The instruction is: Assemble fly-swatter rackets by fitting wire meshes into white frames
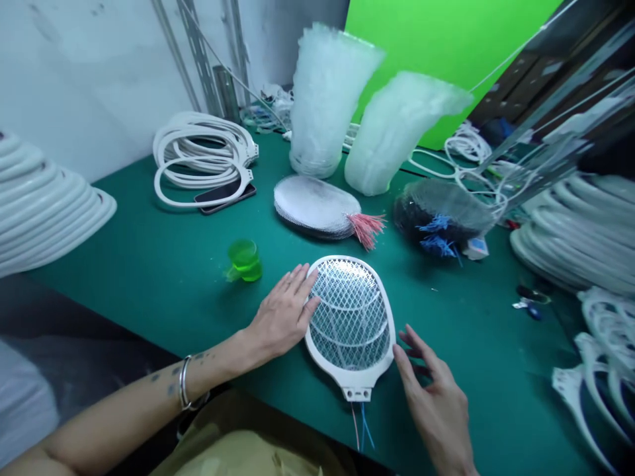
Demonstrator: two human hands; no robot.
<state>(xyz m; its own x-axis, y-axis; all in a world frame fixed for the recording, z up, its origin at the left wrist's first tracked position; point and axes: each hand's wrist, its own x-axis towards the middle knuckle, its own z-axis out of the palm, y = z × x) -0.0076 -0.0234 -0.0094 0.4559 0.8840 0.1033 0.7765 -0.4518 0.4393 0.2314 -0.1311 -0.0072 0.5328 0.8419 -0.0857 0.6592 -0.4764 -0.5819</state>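
A white mosquito-swatter head (350,311) with a wire mesh lies flat on the green table, its neck pointing toward me. Thin pink and blue wires (364,426) trail from the neck. My left hand (285,311) rests with outstretched fingers on the left rim, the fingertips reaching the mesh edge. By the right rim, my right hand (431,390) has its thumb and fingers apart, the fingertips touching or very near the frame. Neither hand grips anything. Beyond the swatter head sits a stack of oval mesh sheets (317,205) with pink wires.
A green cup (245,260) stands left of the swatter head. White oval frames (206,158) lie partly over a phone (228,198). Dark mesh sheets with blue wires (439,235) and two translucent stacks (330,99) are behind. Frame piles (580,231) flank the table (188,264).
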